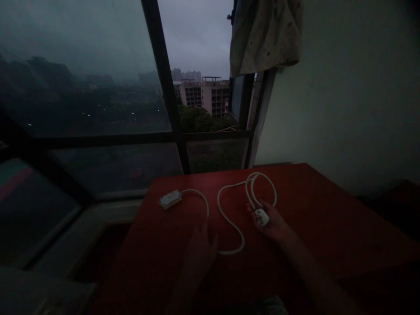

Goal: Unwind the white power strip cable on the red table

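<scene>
My right hand (272, 225), palm turned up, holds a white power plug (261, 217) with the fingers curled around it. From the plug a white cable (234, 227) rises into a loop (275, 188), then bends across the red table (315, 214). My left hand (200, 247) is closed loosely about the cable's middle stretch, its thumb a little apart from the fingers; the part of the cable within it is hidden. At the cable's far end lies a small flat white box (170, 199) with tabs at its ends, near the table's left edge. Dim light blurs details of both hands.
Dark-framed windows (177, 135) stand behind and left of the table, the right pane open onto buildings. A patterned cloth (265, 39) hangs at the window's upper right. A pale wall (344, 109) borders the right side. A light ledge (118, 212) runs below the window.
</scene>
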{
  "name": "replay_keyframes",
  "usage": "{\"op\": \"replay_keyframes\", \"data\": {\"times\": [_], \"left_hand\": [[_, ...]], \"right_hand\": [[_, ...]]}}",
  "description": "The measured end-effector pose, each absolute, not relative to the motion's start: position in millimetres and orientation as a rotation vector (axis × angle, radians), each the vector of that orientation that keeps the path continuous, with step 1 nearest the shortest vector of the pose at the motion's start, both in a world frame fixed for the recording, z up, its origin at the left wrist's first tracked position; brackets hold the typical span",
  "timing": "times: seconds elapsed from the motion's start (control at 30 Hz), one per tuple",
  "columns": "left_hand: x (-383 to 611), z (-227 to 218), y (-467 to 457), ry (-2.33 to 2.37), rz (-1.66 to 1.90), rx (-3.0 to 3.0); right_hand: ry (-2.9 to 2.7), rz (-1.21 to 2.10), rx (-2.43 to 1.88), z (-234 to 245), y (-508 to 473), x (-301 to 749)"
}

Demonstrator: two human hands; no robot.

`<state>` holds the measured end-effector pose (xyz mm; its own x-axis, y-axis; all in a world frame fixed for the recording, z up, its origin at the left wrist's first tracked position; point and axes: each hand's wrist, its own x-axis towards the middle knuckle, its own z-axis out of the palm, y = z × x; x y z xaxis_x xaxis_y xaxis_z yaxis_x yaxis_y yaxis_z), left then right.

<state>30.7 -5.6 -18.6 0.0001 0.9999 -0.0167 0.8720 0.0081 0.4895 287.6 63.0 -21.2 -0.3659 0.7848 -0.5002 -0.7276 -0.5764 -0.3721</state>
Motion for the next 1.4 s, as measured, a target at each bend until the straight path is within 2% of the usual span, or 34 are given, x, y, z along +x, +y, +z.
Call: {"op": "replay_keyframes", "data": {"times": [0.17, 0.27, 0.37, 0.47, 0.6, 0.73, 0.9, 1.03, 1.1, 1.23, 1.3, 1.4], "left_hand": [[19.8, -36.4, 1.6, 1.775, 0.768, 1.821], [13.2, -42.9, 6.8, 1.72, 0.964, 1.783], [6.0, -41.6, 11.2, 1.711, 1.101, 1.77], [-3.0, -36.8, 15.0, 1.749, 1.195, 1.753], [-17.7, -33.8, 18.3, 1.779, 1.248, 1.778], [-29.6, -36.1, 18.3, 1.805, 1.214, 1.804], [-29.7, -49.4, 15.9, 1.747, 1.123, 1.871], [-25.3, -60.7, 12.0, 1.754, 1.097, 1.897], [-23.5, -62.4, 9.7, 1.749, 1.095, 1.913], [-20.5, -59.5, 7.0, 1.741, 1.081, 1.923], [-19.3, -57.6, 6.5, 1.75, 1.069, 1.92], [-18.2, -55.5, 5.5, 1.747, 1.074, 1.917]], "right_hand": [[0.049, 1.728, -0.75, -27.6, 56.2, 290.8], [-0.07, 1.741, -0.789, -31.3, 44.8, 287.5], [-0.327, 1.699, -0.938, -34.3, 31.1, 287.9], [-0.745, 1.603, -1.268, -31.0, 20.1, 291.5], [-1.37, 1.178, -1.623, -11.4, 11.8, 295.2], [-1.46, 0.87, -1.582, 8.0, 12.2, 299.5], [-1.153, 1.008, -1.553, -1.7, 25.4, 300.1], [-1.132, 1.131, -1.417, -15.0, 34.6, 281.9], [-1.04, 1.267, -1.238, -11.0, 37.6, 269.8], [-0.517, 1.529, -0.665, 17.1, 40.9, 256.5], [-0.344, 1.507, -0.465, 29.9, 39.3, 258.3], [-0.258, 1.362, -0.418, 33.4, 31.1, 267.8]]}}
